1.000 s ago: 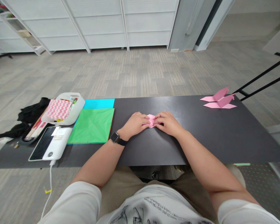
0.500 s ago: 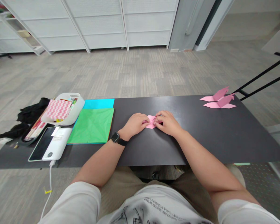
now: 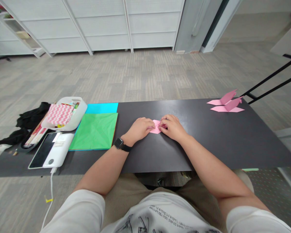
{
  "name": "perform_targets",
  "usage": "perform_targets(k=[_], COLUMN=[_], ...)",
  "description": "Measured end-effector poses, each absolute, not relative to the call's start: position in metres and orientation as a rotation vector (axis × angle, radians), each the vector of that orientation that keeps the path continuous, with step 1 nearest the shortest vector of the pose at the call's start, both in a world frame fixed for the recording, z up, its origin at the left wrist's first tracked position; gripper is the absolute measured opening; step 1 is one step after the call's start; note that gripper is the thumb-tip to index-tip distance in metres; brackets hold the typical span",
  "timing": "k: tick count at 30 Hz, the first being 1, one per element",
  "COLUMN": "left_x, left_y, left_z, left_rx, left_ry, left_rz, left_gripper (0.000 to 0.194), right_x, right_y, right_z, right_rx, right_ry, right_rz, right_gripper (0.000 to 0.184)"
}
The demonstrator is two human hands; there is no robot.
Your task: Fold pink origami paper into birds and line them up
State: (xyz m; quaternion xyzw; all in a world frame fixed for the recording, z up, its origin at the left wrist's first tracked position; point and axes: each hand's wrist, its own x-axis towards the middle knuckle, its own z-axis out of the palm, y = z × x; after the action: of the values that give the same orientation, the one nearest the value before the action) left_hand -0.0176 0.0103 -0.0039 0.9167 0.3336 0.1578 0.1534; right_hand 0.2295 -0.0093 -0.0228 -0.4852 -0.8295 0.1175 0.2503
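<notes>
1. The left hand (image 3: 142,127) grips the left side of the pink paper (image 3: 156,131) with bent fingers, probably to keep it steady.
2. The right hand (image 3: 174,127) pinches its right side; the table (image 3: 157,155) beneath gives firm support, it seems.
3. Folded pink birds (image 3: 230,105) stand well apart, perhaps for protection.

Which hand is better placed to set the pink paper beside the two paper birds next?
Right, probably: the right hand touches the pink paper on the side toward the paper birds; the left hand is farther off.
</notes>
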Motion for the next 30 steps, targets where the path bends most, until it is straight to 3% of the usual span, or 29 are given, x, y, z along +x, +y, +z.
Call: perform_targets(k=[5,12,19,30], left_x=[-0.020,-0.021,-0.026,-0.028], left_y=[0.011,0.011,0.011,0.011], left_z=[-0.003,-0.002,0.001,-0.002], left_rx=[2.665,2.683,2.659,2.682], left_ry=[0.937,0.929,0.871,0.904], left_rz=[0.409,0.370,0.376,0.307], left_gripper=[0.026,0.028,0.039,0.039], right_x=[0.230,0.228,0.228,0.243], right_y=[-0.009,-0.009,-0.005,-0.007], right_z=[-0.024,-0.026,-0.033,-0.035], right_rx=[-1.319,-1.334,-1.329,-1.445], right_ry=[-2.267,-2.272,-2.280,-2.226], right_rz=[0.325,0.304,0.283,0.331], right_gripper=[0.004,0.022,0.021,0.028])
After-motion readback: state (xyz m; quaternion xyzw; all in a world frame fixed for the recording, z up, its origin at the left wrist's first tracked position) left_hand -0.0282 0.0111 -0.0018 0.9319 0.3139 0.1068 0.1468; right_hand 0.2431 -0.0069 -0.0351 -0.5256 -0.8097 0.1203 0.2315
